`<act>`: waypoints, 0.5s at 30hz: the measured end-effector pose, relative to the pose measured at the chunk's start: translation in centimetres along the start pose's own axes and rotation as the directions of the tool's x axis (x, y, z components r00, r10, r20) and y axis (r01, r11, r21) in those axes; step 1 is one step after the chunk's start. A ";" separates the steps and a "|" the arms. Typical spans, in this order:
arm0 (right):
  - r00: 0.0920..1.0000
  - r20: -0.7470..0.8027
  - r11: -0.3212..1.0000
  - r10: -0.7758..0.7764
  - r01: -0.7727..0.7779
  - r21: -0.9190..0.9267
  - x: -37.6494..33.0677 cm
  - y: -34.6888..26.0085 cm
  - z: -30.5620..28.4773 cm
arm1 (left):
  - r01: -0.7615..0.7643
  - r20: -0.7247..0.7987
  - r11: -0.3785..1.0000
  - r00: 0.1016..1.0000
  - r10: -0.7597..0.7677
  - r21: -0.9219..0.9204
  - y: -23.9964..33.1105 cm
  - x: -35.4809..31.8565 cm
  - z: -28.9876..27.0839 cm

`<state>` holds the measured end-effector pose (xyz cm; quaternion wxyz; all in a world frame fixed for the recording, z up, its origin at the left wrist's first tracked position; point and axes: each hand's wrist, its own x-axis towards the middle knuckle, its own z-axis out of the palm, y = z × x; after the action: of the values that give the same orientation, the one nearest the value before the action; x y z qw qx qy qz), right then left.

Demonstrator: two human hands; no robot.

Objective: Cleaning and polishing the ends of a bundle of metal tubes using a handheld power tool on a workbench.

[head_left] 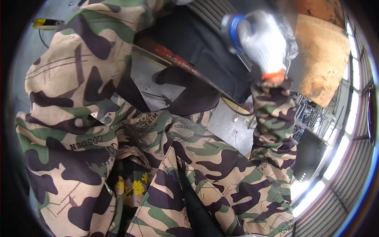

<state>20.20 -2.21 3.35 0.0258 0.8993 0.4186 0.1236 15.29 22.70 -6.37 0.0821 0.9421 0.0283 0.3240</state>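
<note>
My right hand [262,41], in a white knit glove with an orange cuff, is raised at the upper right and closed around a clear plastic bottle [291,44]. The bottle's blue cap [233,28] points left and the whole hand is blurred. My right camouflage sleeve [272,122] runs down from it. My left camouflage sleeve [75,75] fills the left side and rises toward the top edge; the left hand itself is out of the picture. My camouflage trousers [213,166] fill the lower middle.
A rusty red pipe [177,61] runs diagonally across the grey floor [227,122], with a black sheet [197,39] behind it. A dark shoe [189,93] rests on the floor. A brown board [321,59] leans at the upper right, above a black crate [310,156].
</note>
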 end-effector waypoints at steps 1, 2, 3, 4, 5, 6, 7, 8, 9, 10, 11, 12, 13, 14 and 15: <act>0.999 0.033 0.999 0.024 -0.023 -0.030 0.6 1.4 0.2 | -0.007 0.111 0.999 0.994 0.011 -0.041 0.5 0.8 -1.2; 1.000 0.024 1.000 -0.004 0.004 0.002 1.2 1.5 0.2 | -0.005 0.224 0.998 0.975 0.018 -0.061 0.6 1.2 -2.8; 0.998 -0.059 0.999 -0.037 0.037 0.006 1.7 1.3 -0.1 | -0.037 0.141 0.999 0.989 0.037 0.002 0.1 0.6 -1.2; 0.988 -0.142 0.998 -0.067 0.069 0.008 2.1 0.7 -0.2 | -0.054 0.111 0.999 0.992 0.052 0.008 -0.1 -0.1 -1.3; 0.984 -0.168 0.998 -0.059 0.062 0.011 2.3 0.7 0.2 | -0.040 0.111 0.999 0.993 0.037 0.022 -0.2 -0.8 -1.5; 0.982 -0.185 0.999 -0.031 0.036 0.023 2.0 0.3 0.2 | -0.028 0.111 0.999 0.994 0.024 0.038 -0.3 -1.4 -1.9; 0.975 -0.214 0.997 -0.060 0.067 0.025 1.9 -0.5 0.3 | -0.018 0.135 0.999 0.991 0.012 0.040 -0.4 -2.1 -2.8; 0.970 -0.233 0.998 -0.069 0.065 -0.024 1.3 0.5 -0.1 | -0.025 0.115 1.000 0.993 0.026 -0.009 1.1 -1.6 -2.0; 0.978 -0.202 0.998 -0.056 0.049 -0.037 0.3 1.5 -0.8 | -0.054 0.103 0.997 0.993 0.059 -0.050 2.2 -0.7 -0.5; 0.966 -0.254 0.996 -0.054 0.071 0.058 1.3 -0.7 -1.0 | -0.045 0.146 0.998 0.989 0.038 0.049 0.0 -1.8 -3.6; 0.971 -0.233 0.998 -0.056 0.062 0.018 0.6 -0.1 -1.1 | -0.052 0.154 0.999 0.987 0.050 0.009 1.0 -0.9 -2.3; 0.977 -0.207 0.998 -0.054 0.051 -0.022 -0.2 0.8 -1.3 | -0.100 0.147 0.995 0.984 0.103 -0.027 2.1 0.1 -0.9; 0.971 -0.226 0.995 -0.080 0.091 0.039 0.9 -0.6 -1.3 | -0.066 0.189 0.996 0.981 0.052 0.066 0.4 -0.1 -3.4; 0.975 -0.223 0.999 -0.029 0.033 0.015 0.2 0.3 -1.4 | -0.056 0.194 0.998 0.980 0.047 0.039 1.4 0.7 -1.6; 0.980 -0.196 1.000 -0.014 0.011 -0.018 -0.7 1.4 -1.5 | -0.120 0.135 0.991 0.985 0.111 0.062 2.2 1.0 0.5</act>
<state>20.41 -3.72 4.83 -0.0073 0.8799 0.4237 0.2152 16.43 20.60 -5.78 0.0321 0.9637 -0.0204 0.2644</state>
